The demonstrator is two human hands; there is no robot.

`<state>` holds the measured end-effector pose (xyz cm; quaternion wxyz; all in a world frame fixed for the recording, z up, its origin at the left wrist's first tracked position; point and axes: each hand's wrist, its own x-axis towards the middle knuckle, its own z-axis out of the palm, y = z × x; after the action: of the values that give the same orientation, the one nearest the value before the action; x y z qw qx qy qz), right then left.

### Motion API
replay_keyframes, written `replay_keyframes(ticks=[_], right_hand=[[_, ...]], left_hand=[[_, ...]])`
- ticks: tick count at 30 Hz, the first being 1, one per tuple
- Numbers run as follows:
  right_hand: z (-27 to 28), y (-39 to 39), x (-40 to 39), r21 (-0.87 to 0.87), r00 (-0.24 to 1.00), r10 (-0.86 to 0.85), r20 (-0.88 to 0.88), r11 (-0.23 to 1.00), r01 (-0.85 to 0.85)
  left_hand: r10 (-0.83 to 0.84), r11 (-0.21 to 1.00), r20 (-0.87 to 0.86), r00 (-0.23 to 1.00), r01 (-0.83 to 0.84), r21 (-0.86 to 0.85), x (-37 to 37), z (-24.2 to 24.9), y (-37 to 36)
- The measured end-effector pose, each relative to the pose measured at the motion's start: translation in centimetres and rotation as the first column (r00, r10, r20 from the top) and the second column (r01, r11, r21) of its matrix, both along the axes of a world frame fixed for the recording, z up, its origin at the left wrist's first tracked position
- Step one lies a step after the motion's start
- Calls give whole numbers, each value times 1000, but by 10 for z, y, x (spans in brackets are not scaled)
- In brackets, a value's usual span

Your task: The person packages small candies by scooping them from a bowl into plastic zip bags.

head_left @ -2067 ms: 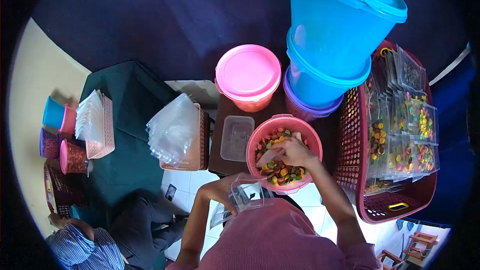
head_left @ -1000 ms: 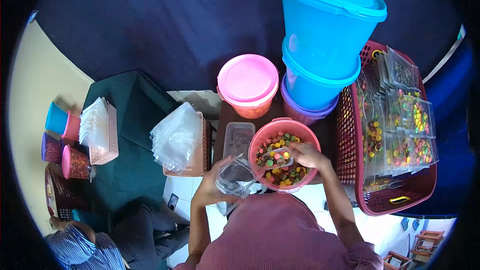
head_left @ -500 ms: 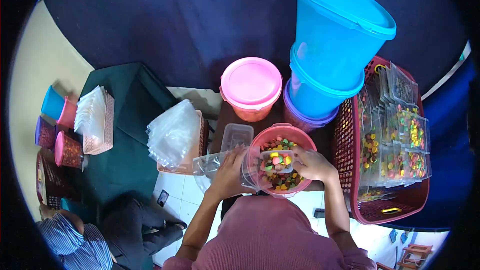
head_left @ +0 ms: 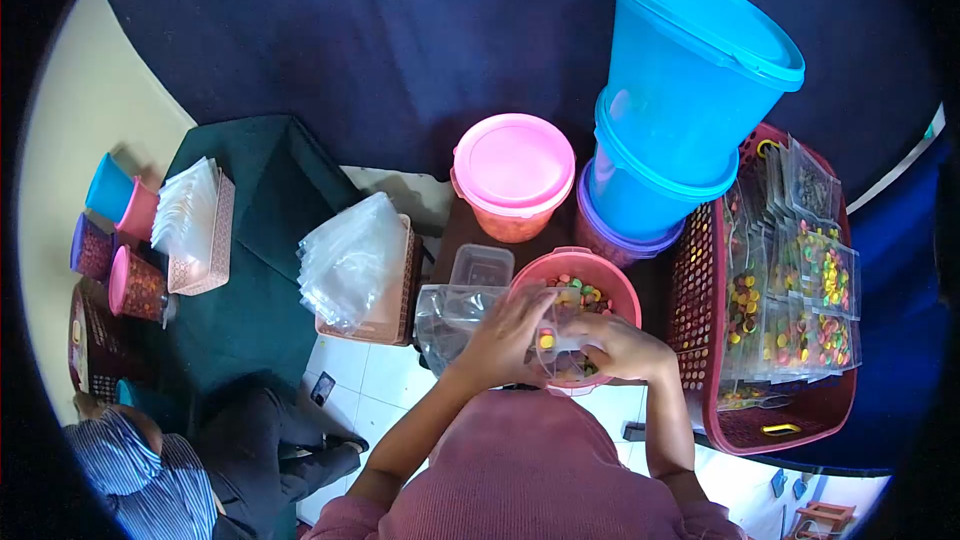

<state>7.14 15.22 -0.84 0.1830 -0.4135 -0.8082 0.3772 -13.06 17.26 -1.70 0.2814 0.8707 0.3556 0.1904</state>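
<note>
My left hand [head_left: 503,342] is closed on a clear plastic bag [head_left: 446,318], which stretches out to its left. In my right hand [head_left: 628,348] is a small clear plastic container [head_left: 572,334] with colourful button-shaped candies [head_left: 546,339]. The container is tilted toward the bag's mouth, between my two hands. My fingers partly hide where the two meet. Right below them stands an open pink tub [head_left: 627,292] of the same red, green, yellow and brown candies. Behind my left hand lies an empty clear box [head_left: 482,266].
A pink-lidded tub [head_left: 515,175] and stacked blue tubs [head_left: 680,90] stand at the back. On the right, a maroon basket [head_left: 700,370] holds filled bags. To the left, a basket [head_left: 395,325] carries empty bags [head_left: 350,255]. Another person [head_left: 190,470] sits at lower left.
My right hand has brought the container of candies left and tipped it to the bag's mouth. My left hand and the bag have come closer to it. Fewer candies show in the container.
</note>
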Motion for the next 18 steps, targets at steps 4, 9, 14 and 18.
replay_keyframes(ticks=[4, 9, 14, 18], right_hand=[[-5, -1, 4, -177, 937, -233, -261, 966, 191], [-43, -17, 7, -323, 767, -508, -392, 857, 402], [-50, -27, 11, -104, 729, -455, -512, 875, 473], [-59, -38, 30, -142, 617, -486, -619, 842, 520]], left_hand=[[-50, 998, -24, 998, 51, 41, 9, -15, 3], [-69, 997, 15, 997, 70, -18, 13, -18, 7], [-64, 998, -27, 998, 64, 12, 13, -20, 10], [-50, 999, -36, 998, 50, -4, 12, -17, 10]])
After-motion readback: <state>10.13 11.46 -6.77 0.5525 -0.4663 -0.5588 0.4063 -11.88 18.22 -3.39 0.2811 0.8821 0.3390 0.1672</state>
